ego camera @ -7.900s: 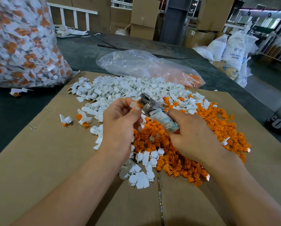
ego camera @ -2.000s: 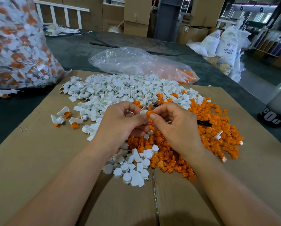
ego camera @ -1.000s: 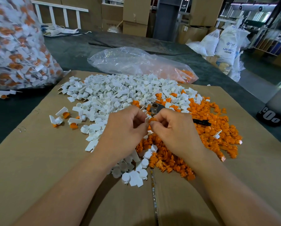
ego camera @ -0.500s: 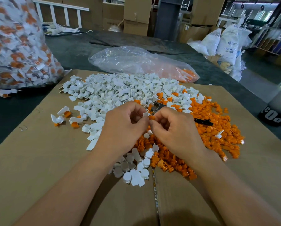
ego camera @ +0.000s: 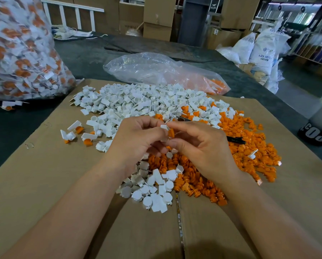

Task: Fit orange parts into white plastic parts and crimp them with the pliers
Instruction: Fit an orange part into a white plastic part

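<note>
My left hand (ego camera: pixel 135 141) pinches a small white plastic part (ego camera: pixel 164 127) above the piles. My right hand (ego camera: pixel 199 146) pinches an orange part (ego camera: pixel 171 133) right against that white part, fingertips of both hands meeting. Below lie a heap of white parts (ego camera: pixel 137 105) and a heap of orange parts (ego camera: pixel 240 146) on a cardboard sheet (ego camera: pixel 35 184). The pliers (ego camera: pixel 234 140) lie on the orange heap behind my right hand, mostly hidden; a metal tip (ego camera: pixel 183 119) shows above my fingers.
A few assembled white-and-orange pieces (ego camera: pixel 76 132) lie left of the heaps. A big clear bag of finished pieces (ego camera: pixel 20 53) stands at far left. A clear bag with orange parts (ego camera: pixel 165 71) lies behind the heaps. A dark container (ego camera: pixel 317 131) stands at the right.
The pliers, held by my right hand 7.9 s ago, now lie on the orange heap. Both hands have stayed together, working an orange part against a white part.
</note>
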### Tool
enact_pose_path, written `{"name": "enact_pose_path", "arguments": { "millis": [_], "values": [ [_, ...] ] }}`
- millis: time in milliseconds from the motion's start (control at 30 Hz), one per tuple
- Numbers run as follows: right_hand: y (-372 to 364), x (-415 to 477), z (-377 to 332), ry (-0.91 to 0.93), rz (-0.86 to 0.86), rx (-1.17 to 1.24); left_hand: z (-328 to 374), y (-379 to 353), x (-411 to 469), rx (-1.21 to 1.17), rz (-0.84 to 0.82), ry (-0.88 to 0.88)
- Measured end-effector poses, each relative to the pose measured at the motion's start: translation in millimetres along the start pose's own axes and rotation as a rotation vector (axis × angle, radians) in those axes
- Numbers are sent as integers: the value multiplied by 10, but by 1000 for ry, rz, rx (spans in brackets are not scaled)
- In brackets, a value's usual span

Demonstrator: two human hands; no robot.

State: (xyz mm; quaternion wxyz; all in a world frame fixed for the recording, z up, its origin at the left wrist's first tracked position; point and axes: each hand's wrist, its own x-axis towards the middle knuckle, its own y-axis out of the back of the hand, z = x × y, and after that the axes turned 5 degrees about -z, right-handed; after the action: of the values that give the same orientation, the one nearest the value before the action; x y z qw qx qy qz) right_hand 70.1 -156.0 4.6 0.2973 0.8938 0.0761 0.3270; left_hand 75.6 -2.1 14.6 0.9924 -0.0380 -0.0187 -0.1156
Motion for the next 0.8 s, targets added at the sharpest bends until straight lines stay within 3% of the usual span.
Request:
{"name": "enact_pose_path", "arguments": {
  "millis": [800],
  "values": [
    [39, 7, 32, 53, -16, 17, 7, 1, -6, -44, -63, 155]
  ]
}}
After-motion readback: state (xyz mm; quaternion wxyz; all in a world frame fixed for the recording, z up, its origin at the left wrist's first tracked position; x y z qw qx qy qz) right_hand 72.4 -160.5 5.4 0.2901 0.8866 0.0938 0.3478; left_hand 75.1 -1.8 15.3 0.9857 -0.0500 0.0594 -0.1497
